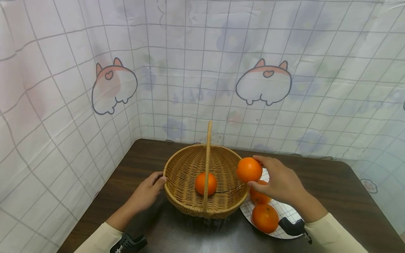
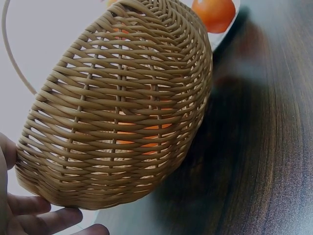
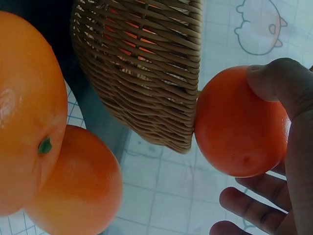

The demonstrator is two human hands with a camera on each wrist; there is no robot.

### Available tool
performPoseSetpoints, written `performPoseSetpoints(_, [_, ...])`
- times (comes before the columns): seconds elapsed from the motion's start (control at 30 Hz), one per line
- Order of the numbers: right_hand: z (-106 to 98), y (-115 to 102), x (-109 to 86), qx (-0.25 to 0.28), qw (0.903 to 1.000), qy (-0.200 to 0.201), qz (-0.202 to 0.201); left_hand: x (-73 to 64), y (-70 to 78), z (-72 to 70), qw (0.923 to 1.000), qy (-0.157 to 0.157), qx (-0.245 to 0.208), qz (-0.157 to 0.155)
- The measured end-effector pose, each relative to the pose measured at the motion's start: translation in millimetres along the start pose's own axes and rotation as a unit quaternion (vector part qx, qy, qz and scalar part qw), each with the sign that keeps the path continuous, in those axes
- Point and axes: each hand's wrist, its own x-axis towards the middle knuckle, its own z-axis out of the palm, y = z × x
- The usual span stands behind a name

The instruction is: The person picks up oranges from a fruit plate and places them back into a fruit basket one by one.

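Note:
A wicker basket with an arched handle stands on the table, and one orange lies inside it. My left hand pinches the basket's left rim; the left wrist view shows its fingers at the weave. At the right rim, my right hand grips an orange between thumb and fingers. In the right wrist view that held orange is right beside the basket's edge. Two more oranges, one farther back and one nearer, lie under and beside my right hand.
Right of the basket, a white plate with a grid pattern carries the two loose oranges. The dark wood table runs back to a wall hung with checked cloth. Dark straps sit at both wrists.

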Motion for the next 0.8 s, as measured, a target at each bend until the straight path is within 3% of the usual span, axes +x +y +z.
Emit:
performPoseSetpoints(0.33, [5.4, -2.4, 0.6, 0.000, 0.9999, -0.002, -0.012, 0.7, -0.4, 0.4, 1.0000, -0.001, -0.002, -0.003])
performPoseSetpoints(0.8, [5.4, 0.4, -6.8, -0.004, 0.9994, -0.028, 0.017, 1.0, -1.9, 0.4, 1.0000, 0.000, -0.002, -0.004])
